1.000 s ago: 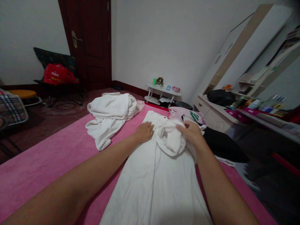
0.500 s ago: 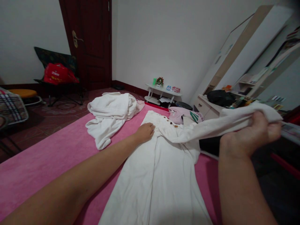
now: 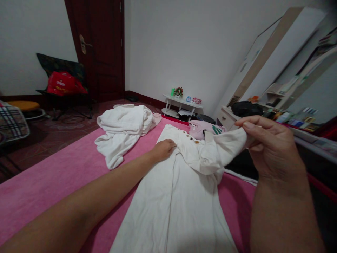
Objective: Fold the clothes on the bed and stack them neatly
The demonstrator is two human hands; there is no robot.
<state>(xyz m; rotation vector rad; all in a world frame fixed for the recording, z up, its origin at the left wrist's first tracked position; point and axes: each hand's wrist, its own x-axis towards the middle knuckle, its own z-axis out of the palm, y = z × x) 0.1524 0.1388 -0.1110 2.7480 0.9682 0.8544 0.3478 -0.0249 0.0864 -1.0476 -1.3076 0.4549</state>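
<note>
A long white dress [image 3: 192,207] with a few dark buttons near its far end lies spread on the pink bed cover [image 3: 65,189], widening toward me. My left hand [image 3: 165,149] rests on its left upper side, fingers bent and pressed together on a fold of the cloth. Off to the right, my right hand [image 3: 268,140] is raised above the bed, its thumb and fingers pinching one end of the dress's sleeve. That cloth sags in a loose fold between the hand and the dress.
A crumpled white garment [image 3: 126,123] lies on the bed to the left. Beyond the dress is a folded pink top [image 3: 202,128] with a green print. A small white table [image 3: 181,101] stands by the wall. At the right is a dresser [image 3: 226,117] with a black bag [image 3: 246,109].
My right hand has come inward to the left, and the sleeve, stretched out before, now hangs shorter and slack. My left hand stays nearly in place on the dress.
</note>
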